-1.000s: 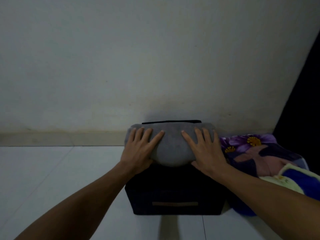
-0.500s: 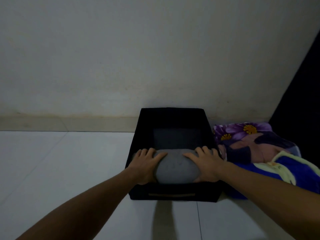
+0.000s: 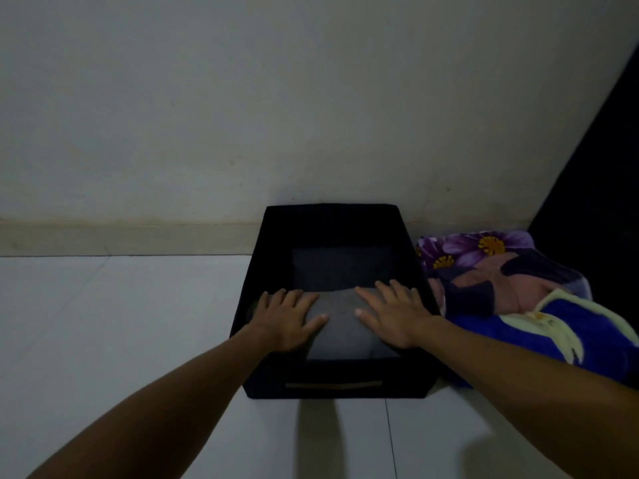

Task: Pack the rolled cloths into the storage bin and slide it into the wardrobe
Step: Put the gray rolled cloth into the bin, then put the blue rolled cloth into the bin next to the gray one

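Both forearms enter from the bottom edge, their elbows cut off. The left hand [image 3: 288, 318] and right hand [image 3: 392, 314] lie flat, fingers spread, palms down on a grey cloth [image 3: 340, 331]; neither grips it. The cloth sits under both hands in the near half of the black bin [image 3: 332, 223], and its ends are hidden beneath the palms. Just below the hands, the bin's front wall carries a tan handle [image 3: 333, 385], dim in the low light. Beyond the fingertips the bin's inside is too dark to read. Right of the right hand a floral blanket [image 3: 518, 292] touches the bin, its edge cut off. Farther back stands the wall [image 3: 242, 115].
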